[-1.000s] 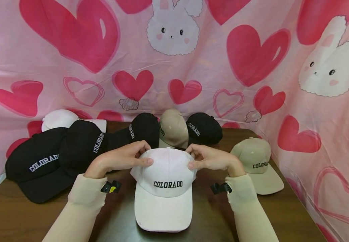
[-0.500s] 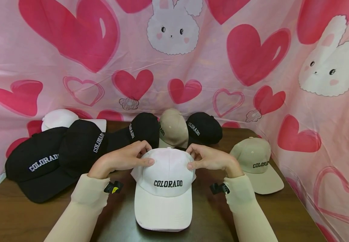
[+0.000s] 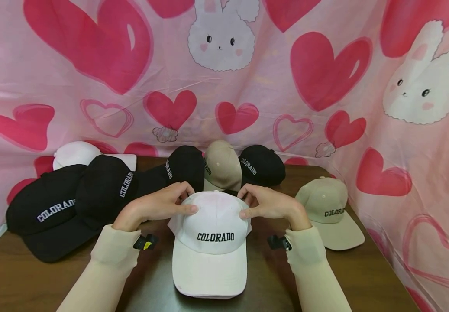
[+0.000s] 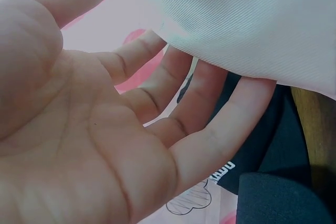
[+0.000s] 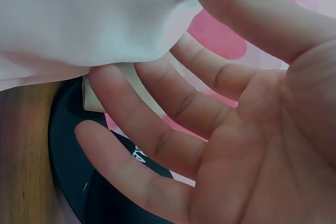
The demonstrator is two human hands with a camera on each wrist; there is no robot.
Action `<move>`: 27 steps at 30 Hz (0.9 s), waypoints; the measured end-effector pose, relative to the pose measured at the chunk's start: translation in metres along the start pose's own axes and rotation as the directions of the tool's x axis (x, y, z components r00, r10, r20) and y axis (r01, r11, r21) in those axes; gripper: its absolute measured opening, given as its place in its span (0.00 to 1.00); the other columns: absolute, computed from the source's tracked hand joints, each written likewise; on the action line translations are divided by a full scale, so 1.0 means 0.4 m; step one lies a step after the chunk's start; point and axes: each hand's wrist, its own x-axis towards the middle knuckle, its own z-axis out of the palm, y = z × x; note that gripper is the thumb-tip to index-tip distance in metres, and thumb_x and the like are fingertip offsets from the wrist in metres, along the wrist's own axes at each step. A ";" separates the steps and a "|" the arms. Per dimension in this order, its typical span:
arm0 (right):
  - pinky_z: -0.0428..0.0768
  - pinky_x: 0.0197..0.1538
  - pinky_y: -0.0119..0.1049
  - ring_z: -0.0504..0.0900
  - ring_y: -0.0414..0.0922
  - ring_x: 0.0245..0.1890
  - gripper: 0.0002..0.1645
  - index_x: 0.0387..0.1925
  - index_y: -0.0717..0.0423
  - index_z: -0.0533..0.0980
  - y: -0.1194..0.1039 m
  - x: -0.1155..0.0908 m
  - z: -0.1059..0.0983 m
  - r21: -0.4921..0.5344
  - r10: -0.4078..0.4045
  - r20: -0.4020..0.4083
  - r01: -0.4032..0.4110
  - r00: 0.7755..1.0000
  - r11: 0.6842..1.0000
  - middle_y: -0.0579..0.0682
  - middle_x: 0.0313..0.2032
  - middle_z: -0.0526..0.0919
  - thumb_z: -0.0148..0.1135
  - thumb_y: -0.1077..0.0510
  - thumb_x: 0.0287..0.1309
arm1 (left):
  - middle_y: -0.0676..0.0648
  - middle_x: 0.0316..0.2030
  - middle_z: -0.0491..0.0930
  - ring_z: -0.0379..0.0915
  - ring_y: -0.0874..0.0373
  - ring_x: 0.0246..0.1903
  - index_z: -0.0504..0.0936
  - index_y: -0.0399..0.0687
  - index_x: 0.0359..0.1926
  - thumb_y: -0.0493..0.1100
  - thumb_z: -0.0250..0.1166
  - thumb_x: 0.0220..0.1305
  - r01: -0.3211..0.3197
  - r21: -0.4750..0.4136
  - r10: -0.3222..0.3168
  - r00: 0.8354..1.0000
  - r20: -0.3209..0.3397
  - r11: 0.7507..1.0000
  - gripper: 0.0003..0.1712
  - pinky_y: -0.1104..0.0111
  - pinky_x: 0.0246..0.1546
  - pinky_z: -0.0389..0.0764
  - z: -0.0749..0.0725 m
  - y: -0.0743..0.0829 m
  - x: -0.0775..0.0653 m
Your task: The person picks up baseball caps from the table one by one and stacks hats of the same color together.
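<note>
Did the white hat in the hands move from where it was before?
No, not noticeably: in the head view, the white hat keeps the same gap from the tan hat at far right.

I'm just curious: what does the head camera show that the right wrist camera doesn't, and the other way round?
Only the head view shows the left hand, both cream sleeves, the COLORADO lettering on the held white cap, and the beige cap at the far right.

Only the right wrist view shows the palm side of the right hand.

Both show the right hand, the held white cap, black cap fabric with white letters, the brown table and the pink backdrop.
</note>
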 end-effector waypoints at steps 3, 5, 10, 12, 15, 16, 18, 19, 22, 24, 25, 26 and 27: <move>0.79 0.41 0.41 0.78 0.47 0.37 0.27 0.48 0.54 0.69 -0.013 -0.005 -0.002 -0.004 0.015 -0.005 -0.015 1.000 1.000 0.51 0.36 0.79 0.73 0.53 0.50 | 0.44 0.42 0.68 0.66 0.51 0.41 0.68 0.48 0.49 0.54 0.68 0.58 -0.013 0.002 0.013 1.000 -0.003 1.000 0.26 0.61 0.35 0.77 0.001 -0.001 0.001; 0.79 0.41 0.41 0.77 0.49 0.37 0.25 0.46 0.58 0.69 -0.039 -0.014 -0.004 0.004 0.021 -0.007 -0.021 1.000 1.000 0.53 0.35 0.78 0.72 0.57 0.51 | 0.43 0.42 0.68 0.66 0.50 0.41 0.68 0.47 0.49 0.53 0.68 0.58 -0.017 -0.002 0.017 1.000 -0.007 1.000 0.26 0.61 0.35 0.78 0.002 0.000 0.002; 0.78 0.40 0.42 0.77 0.51 0.37 0.23 0.45 0.62 0.69 -0.038 -0.010 0.002 0.024 0.040 -0.012 -0.040 0.999 0.999 0.56 0.35 0.78 0.71 0.61 0.50 | 0.43 0.42 0.67 0.66 0.50 0.42 0.68 0.47 0.49 0.52 0.70 0.56 -0.005 -0.015 0.005 1.000 -0.015 1.000 0.27 0.62 0.34 0.78 0.005 -0.001 0.005; 0.79 0.40 0.42 0.76 0.50 0.36 0.24 0.45 0.60 0.70 -0.009 0.001 0.007 0.023 0.048 -0.017 -0.048 0.999 0.999 0.54 0.35 0.78 0.72 0.60 0.49 | 0.43 0.42 0.67 0.65 0.50 0.42 0.68 0.47 0.48 0.52 0.70 0.55 0.001 -0.015 -0.001 1.000 -0.019 1.000 0.27 0.62 0.35 0.77 0.008 -0.004 0.008; 0.79 0.39 0.41 0.76 0.48 0.36 0.25 0.44 0.58 0.70 0.005 0.006 0.009 0.023 0.058 -0.023 -0.058 0.998 0.998 0.52 0.34 0.78 0.74 0.57 0.48 | 0.43 0.42 0.67 0.65 0.50 0.42 0.68 0.48 0.48 0.53 0.70 0.55 0.015 -0.014 -0.016 1.000 -0.025 1.000 0.27 0.62 0.35 0.77 0.011 -0.010 0.012; 0.79 0.39 0.41 0.76 0.48 0.36 0.25 0.44 0.58 0.70 0.005 0.006 0.009 0.024 0.060 -0.023 -0.060 0.998 0.998 0.52 0.34 0.78 0.74 0.57 0.48 | 0.43 0.42 0.67 0.65 0.50 0.42 0.68 0.48 0.48 0.53 0.70 0.55 0.019 -0.013 -0.020 0.999 -0.027 1.000 0.27 0.62 0.35 0.77 0.012 -0.012 0.013; 0.79 0.39 0.40 0.76 0.48 0.36 0.25 0.43 0.57 0.70 0.003 0.006 0.008 0.023 0.065 -0.024 -0.065 0.998 0.998 0.52 0.34 0.77 0.74 0.56 0.47 | 0.43 0.42 0.66 0.65 0.50 0.42 0.68 0.48 0.48 0.52 0.70 0.55 0.028 -0.017 -0.029 0.999 -0.029 0.999 0.27 0.62 0.35 0.76 0.013 -0.014 0.015; 0.79 0.40 0.40 0.76 0.48 0.36 0.25 0.43 0.57 0.70 0.002 0.006 0.008 0.024 0.066 -0.024 -0.066 0.997 0.998 0.52 0.34 0.77 0.74 0.55 0.47 | 0.43 0.42 0.66 0.65 0.50 0.42 0.68 0.48 0.48 0.52 0.70 0.55 0.032 -0.020 -0.032 0.999 -0.030 0.999 0.27 0.62 0.35 0.76 0.014 -0.014 0.016; 0.79 0.40 0.41 0.76 0.49 0.36 0.25 0.42 0.57 0.70 0.001 0.005 0.007 0.025 0.067 -0.024 -0.066 0.997 0.997 0.52 0.34 0.78 0.75 0.55 0.46 | 0.43 0.42 0.66 0.65 0.50 0.42 0.68 0.48 0.49 0.52 0.71 0.55 0.038 -0.027 -0.039 0.999 -0.031 0.999 0.27 0.62 0.35 0.76 0.015 -0.016 0.018; 0.79 0.40 0.41 0.76 0.49 0.36 0.25 0.42 0.56 0.70 0.001 0.004 0.006 0.018 0.067 -0.021 -0.067 0.998 0.998 0.52 0.34 0.78 0.75 0.54 0.47 | 0.43 0.43 0.66 0.65 0.50 0.42 0.68 0.48 0.49 0.53 0.71 0.55 0.035 -0.026 -0.036 0.999 -0.031 0.999 0.28 0.62 0.35 0.76 0.015 -0.015 0.019; 0.79 0.40 0.41 0.76 0.49 0.36 0.25 0.42 0.56 0.70 0.001 0.004 0.006 0.014 0.066 -0.018 -0.066 0.998 0.998 0.52 0.34 0.78 0.75 0.54 0.47 | 0.43 0.43 0.66 0.65 0.50 0.42 0.68 0.48 0.50 0.53 0.71 0.55 0.029 -0.021 -0.029 0.999 -0.032 0.999 0.28 0.62 0.35 0.77 0.014 -0.015 0.019; 0.79 0.40 0.41 0.77 0.49 0.36 0.25 0.43 0.55 0.70 0.002 0.003 0.005 0.008 0.068 -0.015 -0.067 0.998 0.998 0.52 0.34 0.78 0.74 0.53 0.47 | 0.43 0.42 0.67 0.66 0.50 0.41 0.68 0.49 0.50 0.53 0.71 0.55 0.020 -0.011 -0.021 0.999 -0.034 1.000 0.28 0.62 0.35 0.77 0.012 -0.015 0.018; 0.79 0.40 0.41 0.77 0.49 0.36 0.25 0.43 0.54 0.70 0.003 0.002 0.004 0.001 0.070 -0.012 -0.070 0.997 0.998 0.51 0.34 0.78 0.74 0.52 0.48 | 0.43 0.42 0.67 0.67 0.50 0.41 0.68 0.50 0.51 0.53 0.71 0.55 0.012 -0.003 -0.012 0.999 -0.035 1.000 0.29 0.62 0.35 0.77 0.011 -0.015 0.018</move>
